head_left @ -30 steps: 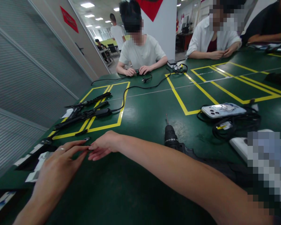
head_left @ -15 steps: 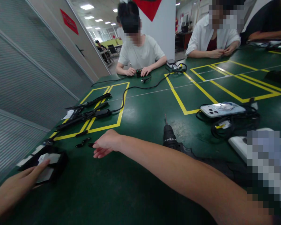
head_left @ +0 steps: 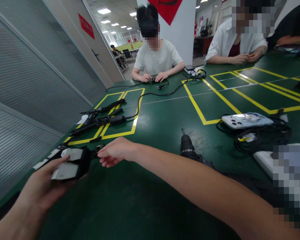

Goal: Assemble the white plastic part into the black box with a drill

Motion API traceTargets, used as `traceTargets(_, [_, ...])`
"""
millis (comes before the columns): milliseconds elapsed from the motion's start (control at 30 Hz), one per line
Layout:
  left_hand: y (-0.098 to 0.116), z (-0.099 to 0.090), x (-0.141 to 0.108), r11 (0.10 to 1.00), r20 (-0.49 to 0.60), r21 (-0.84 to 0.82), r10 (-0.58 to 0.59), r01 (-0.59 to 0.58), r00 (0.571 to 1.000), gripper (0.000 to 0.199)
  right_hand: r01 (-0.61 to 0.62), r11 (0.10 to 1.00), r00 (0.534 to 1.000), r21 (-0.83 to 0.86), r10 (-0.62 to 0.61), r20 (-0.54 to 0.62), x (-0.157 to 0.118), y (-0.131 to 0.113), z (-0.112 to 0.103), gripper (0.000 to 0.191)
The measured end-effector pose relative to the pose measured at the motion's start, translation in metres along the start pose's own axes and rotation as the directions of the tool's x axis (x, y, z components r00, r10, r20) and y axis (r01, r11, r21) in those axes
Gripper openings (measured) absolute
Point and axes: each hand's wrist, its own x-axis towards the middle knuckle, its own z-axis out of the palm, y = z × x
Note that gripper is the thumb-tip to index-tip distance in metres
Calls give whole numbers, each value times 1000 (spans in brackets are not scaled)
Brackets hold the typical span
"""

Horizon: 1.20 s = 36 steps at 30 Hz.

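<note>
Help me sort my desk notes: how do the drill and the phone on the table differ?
The cordless drill is black; the phone is pale. The drill lies straight on the bare green table, bit pointing away, while the phone rests camera-side up on a coil of black cable. Both lie untouched.

You've got open green table (head_left: 160, 133) ahead; drill (head_left: 188, 148) blocks right, black tools (head_left: 100, 118) crowd far left.

A dark green worktop (head_left: 150, 206) marked with yellow taped rectangles (head_left: 130, 110) carries a cordless drill (head_left: 188, 149) near its middle, a phone (head_left: 246, 120) lying on coiled black cables (head_left: 262, 136) to the right, long black parts (head_left: 100, 117) with a cord (head_left: 150, 95) on the left, and white labels (head_left: 43, 161) at the left edge.
</note>
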Motion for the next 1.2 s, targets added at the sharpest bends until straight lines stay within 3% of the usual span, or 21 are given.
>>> traceTargets(167, [-10,30,1,998,260,-63,43,-28,965,28,-8,1000,994,-24,6,-108,-7,-17,4,8])
traceTargets(400, [-17,58,2,1000,339,20,4,-12,941,31,-13,999,971,-50,1,-241,-23,-28,-1,7])
traceTargets(633, [-29,81,-2,992,281,88,61,-89,958,26,-18,991,952,-134,-24,-306,-12,-9,-7,10])
traceTargets(1000, [-38,91,-2,989,252,131,27,-62,967,35,-35,999,904,-16,25,-427,-21,-8,-15,11])
traceTargets(1200, [-37,93,-4,993,197,117,-9,-14,980,37,-65,998,948,-12,58,-313,-29,-11,-23,7])
